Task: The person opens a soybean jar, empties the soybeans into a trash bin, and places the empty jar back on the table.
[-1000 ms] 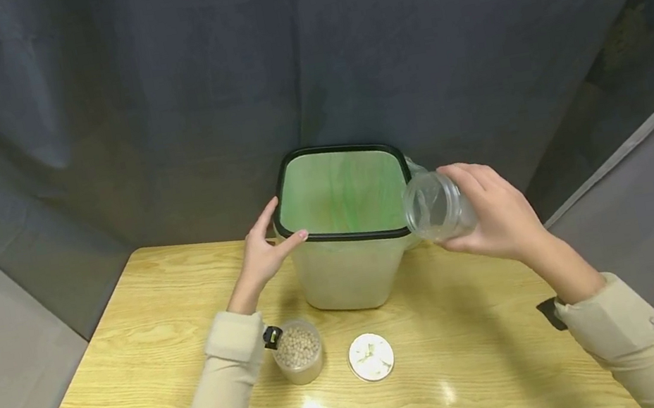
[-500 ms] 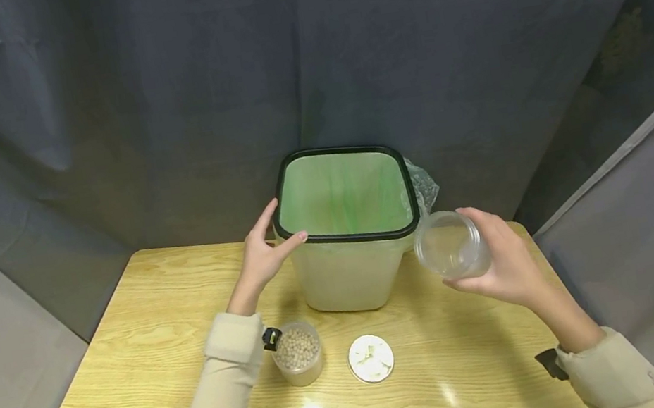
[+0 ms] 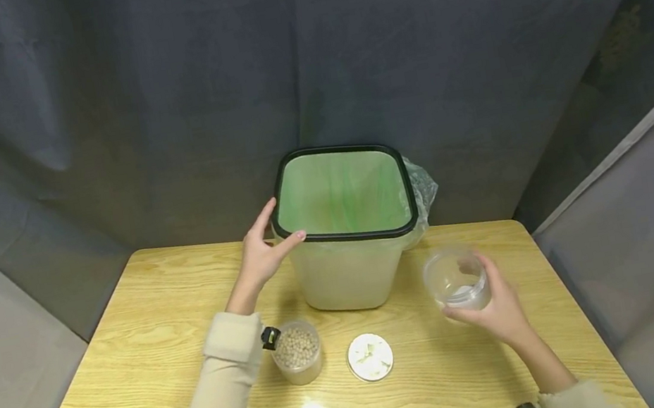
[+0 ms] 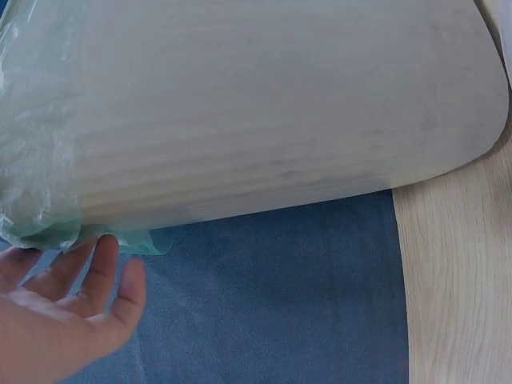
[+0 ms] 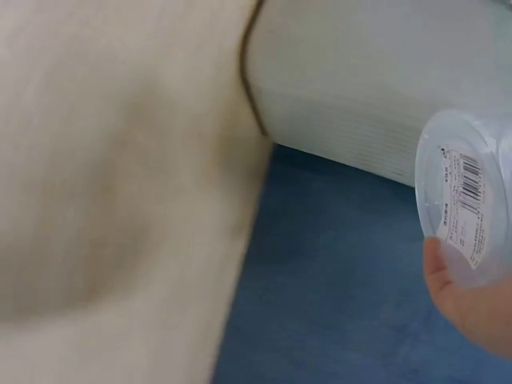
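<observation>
A pale trash can (image 3: pixel 345 276) with a black rim and a green bag lining stands at the back of the table. My left hand (image 3: pixel 261 256) touches its front left corner, thumb on the rim and the other fingers along the side. In the left wrist view, those fingers (image 4: pixel 104 264) are spread and lightly bent against the bag's overhang. To the right of the can, my right hand (image 3: pixel 500 305) grips a clear plastic jar (image 3: pixel 441 278) by its side, its mouth uncovered and tilted. A barcode label (image 5: pixel 466 200) shows on the jar's base.
A small tub of round beige beans (image 3: pixel 296 348) sits by my left wrist. Right of it lies a round white lid (image 3: pixel 370 358). The crumpled bag (image 3: pixel 422 189) bulges from the can's right side. A dark curtain (image 3: pixel 190 111) hangs behind the wooden table (image 3: pixel 134 363).
My right hand has drawn the jar away from the can's right rim, down toward the front, and turned its mouth more upward. The left hand has stayed at the rim.
</observation>
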`<action>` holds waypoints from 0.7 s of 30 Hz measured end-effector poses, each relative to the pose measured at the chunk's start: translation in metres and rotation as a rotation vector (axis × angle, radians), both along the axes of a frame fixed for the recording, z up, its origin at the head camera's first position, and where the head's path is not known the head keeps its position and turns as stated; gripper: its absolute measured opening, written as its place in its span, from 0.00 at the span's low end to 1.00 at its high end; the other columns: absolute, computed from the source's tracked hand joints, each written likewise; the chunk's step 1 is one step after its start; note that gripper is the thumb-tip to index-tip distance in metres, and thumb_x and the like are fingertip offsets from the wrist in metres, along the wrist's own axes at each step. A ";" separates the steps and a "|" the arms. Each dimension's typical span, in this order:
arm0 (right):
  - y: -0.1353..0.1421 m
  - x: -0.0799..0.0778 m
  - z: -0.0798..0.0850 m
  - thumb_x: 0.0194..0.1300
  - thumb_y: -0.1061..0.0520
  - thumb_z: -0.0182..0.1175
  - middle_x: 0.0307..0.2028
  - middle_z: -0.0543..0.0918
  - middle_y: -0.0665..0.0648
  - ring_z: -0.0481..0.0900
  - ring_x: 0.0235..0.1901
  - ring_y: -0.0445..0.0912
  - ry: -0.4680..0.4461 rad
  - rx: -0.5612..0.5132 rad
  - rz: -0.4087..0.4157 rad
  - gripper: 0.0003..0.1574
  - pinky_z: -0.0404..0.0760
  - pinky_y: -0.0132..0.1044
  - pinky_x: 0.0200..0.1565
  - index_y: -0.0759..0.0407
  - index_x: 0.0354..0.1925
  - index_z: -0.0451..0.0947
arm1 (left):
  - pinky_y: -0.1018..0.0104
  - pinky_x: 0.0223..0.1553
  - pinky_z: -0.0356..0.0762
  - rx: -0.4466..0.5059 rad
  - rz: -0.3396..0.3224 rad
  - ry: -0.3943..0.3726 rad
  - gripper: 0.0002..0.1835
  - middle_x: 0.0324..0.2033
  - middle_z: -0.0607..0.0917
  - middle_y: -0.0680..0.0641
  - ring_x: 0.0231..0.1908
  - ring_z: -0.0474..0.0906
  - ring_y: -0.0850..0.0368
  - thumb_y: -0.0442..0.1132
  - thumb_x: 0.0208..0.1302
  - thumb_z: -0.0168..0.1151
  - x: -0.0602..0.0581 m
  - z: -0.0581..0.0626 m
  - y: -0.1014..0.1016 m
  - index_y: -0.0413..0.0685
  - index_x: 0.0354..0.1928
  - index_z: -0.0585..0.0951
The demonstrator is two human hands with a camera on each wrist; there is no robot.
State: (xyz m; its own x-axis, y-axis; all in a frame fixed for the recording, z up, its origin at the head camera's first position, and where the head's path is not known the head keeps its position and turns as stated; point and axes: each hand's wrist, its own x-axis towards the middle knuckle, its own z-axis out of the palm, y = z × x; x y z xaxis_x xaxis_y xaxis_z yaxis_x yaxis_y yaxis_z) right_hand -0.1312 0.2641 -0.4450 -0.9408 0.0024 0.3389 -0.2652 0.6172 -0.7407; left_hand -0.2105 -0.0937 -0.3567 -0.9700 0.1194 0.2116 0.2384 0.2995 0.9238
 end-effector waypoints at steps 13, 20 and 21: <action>0.004 0.004 -0.064 0.45 0.56 0.72 0.57 0.67 0.65 0.65 0.55 0.60 -0.228 -0.129 0.037 0.59 0.68 0.55 0.51 0.59 0.67 0.47 | 0.53 0.44 0.69 -0.004 0.000 0.004 0.41 0.67 0.56 0.39 0.60 0.58 0.41 0.39 0.56 0.64 -0.002 -0.001 -0.002 0.46 0.69 0.55; 0.005 0.003 -0.090 0.47 0.52 0.70 0.60 0.64 0.68 0.58 0.59 0.66 -0.348 -0.167 0.029 0.60 0.57 0.65 0.54 0.58 0.68 0.44 | 0.52 0.45 0.68 -0.008 -0.002 0.004 0.41 0.67 0.56 0.40 0.59 0.58 0.42 0.39 0.56 0.63 -0.001 -0.001 -0.002 0.46 0.69 0.55; 0.005 0.003 -0.093 0.48 0.51 0.70 0.60 0.64 0.68 0.57 0.59 0.67 -0.361 -0.165 0.031 0.60 0.56 0.66 0.54 0.58 0.68 0.44 | 0.52 0.45 0.68 -0.009 -0.002 0.003 0.41 0.67 0.55 0.40 0.59 0.58 0.42 0.39 0.56 0.63 -0.002 -0.001 -0.003 0.46 0.69 0.55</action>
State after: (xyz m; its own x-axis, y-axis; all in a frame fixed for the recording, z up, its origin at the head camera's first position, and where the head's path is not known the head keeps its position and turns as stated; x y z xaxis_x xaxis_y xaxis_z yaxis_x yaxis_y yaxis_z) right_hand -0.1284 0.2696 -0.5378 -0.9999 -0.0014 -0.0163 0.0136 0.4783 -0.8781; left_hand -0.2121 -0.0963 -0.3578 -0.9691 0.1236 0.2135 0.2419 0.3068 0.9205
